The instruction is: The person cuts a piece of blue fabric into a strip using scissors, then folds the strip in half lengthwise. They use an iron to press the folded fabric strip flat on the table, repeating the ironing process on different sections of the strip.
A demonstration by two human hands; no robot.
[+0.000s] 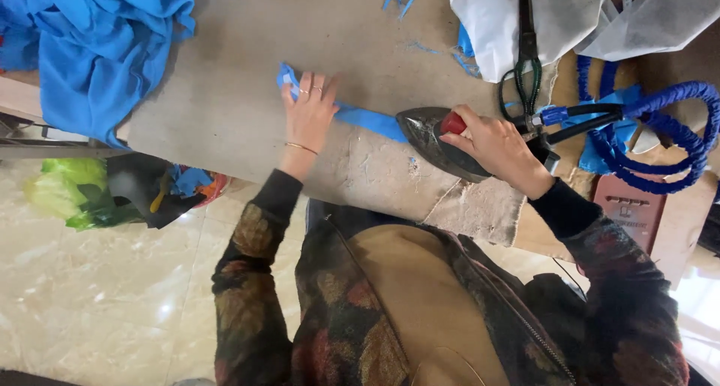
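A narrow blue fabric strip (pixel 367 119) lies across the padded grey-brown ironing board (pixel 240 71). My left hand (pixel 309 110) presses flat on the strip's left end, fingers spread, with rings and a thin bracelet. My right hand (pixel 495 148) grips the handle of a dark steam iron (pixel 429 133) with a red knob; the iron's tip rests on the strip's right end.
A pile of blue cloth (pixel 97 41) covers the board's left end. White fabric (pixel 525 19) and black scissors (pixel 527 56) lie at the top right, near the iron's coiled blue hose (pixel 660 131). Bags of scraps (pixel 112 191) sit on the tiled floor below.
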